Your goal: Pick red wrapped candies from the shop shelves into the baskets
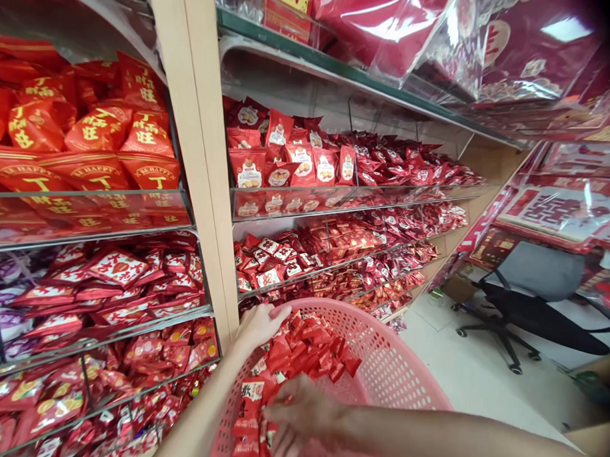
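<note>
Head view: your left hand [258, 325] clasps the perforated pink plastic basket [397, 358]; your right hand [301, 415] bends half-curled among glossy packets [311, 341], its grip's contents unclear.

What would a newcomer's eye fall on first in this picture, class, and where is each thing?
Probably first the pink basket at the lower middle, holding small red packets, with the left hand at its rim and the right hand among the packets. Next might come the larger red bags with gold characters at the upper left. The grey-and-black office chair on the right stands out against the red.
</note>
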The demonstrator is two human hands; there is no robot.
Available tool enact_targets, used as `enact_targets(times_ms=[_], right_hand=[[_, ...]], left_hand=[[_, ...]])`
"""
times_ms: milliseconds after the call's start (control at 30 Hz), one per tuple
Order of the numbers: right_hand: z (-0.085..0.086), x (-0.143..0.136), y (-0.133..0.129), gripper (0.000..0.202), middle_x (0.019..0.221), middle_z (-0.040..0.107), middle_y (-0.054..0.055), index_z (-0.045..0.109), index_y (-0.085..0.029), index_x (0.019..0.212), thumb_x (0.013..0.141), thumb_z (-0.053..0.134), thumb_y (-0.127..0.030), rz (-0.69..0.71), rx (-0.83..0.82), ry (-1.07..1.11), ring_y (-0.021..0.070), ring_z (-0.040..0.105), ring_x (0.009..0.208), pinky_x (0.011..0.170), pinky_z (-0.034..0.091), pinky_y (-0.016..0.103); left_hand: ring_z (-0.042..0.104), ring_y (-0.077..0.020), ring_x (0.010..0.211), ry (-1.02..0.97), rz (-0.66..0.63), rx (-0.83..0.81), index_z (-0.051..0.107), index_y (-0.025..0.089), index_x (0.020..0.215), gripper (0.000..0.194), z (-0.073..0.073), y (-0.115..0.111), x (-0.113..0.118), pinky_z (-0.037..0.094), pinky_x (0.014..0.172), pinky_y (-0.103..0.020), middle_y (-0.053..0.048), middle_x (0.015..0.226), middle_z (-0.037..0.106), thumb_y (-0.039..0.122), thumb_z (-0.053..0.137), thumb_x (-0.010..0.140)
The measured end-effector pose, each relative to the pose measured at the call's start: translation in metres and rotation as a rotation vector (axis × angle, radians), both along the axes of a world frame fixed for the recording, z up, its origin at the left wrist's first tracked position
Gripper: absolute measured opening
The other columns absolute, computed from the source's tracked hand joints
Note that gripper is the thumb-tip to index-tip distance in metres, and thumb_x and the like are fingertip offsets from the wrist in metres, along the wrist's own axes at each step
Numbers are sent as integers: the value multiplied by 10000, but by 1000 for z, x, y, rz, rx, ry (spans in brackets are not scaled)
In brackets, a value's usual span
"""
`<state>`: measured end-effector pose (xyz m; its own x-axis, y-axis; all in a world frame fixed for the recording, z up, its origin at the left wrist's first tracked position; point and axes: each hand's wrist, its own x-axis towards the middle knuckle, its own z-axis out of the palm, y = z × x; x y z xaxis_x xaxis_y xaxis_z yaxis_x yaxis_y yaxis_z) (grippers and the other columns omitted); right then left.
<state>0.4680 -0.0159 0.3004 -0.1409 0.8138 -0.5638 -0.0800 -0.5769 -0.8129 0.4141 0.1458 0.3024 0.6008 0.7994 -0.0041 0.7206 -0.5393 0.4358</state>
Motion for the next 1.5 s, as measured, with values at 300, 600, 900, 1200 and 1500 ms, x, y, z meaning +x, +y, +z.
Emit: enact_targets(times_ms=[300,600,900,1200,1500], right_hand=[[108,46,125,287,589,611,-6,562,-164,682,819,470,-399,-174,878,-1030,104,562,584,582,397,201],[100,26,216,312,960,646,145,640,-133,936,751,576,-376,-89,478,-1409,230,602,908,710,438,288],[91,14,229,270,984,640,163,639,-120,959,759,572,-288,-115,471,-1359,254,599,935,727,457,316],[103,28,221,185,936,657,132,655,-132,880,761,539,-213,-211,553,-1196,209,603,893,696,428,256],[106,91,97,235,584,510,-46,555,-146,726,756,566,-379,-157,799,-458,68,460,537,550,373,192]], left_hand=[[631,-223,750,-11,-60,18,597,206,651,538,-1,1,1,329,583,-238,-46,718,671,606,273,807],[636,-228,752,-26,-35,28,590,204,651,548,-3,0,1,282,549,-245,-74,750,682,629,278,800],[627,-195,746,-29,-43,9,574,214,614,420,-4,1,1,258,551,-243,-50,728,674,509,358,820],[632,-233,758,-13,-28,28,618,209,704,557,-5,2,1,321,564,-242,-78,775,682,633,269,799],[630,-265,753,18,-26,9,603,202,737,627,-3,0,0,364,580,-271,-87,759,672,698,220,762]])
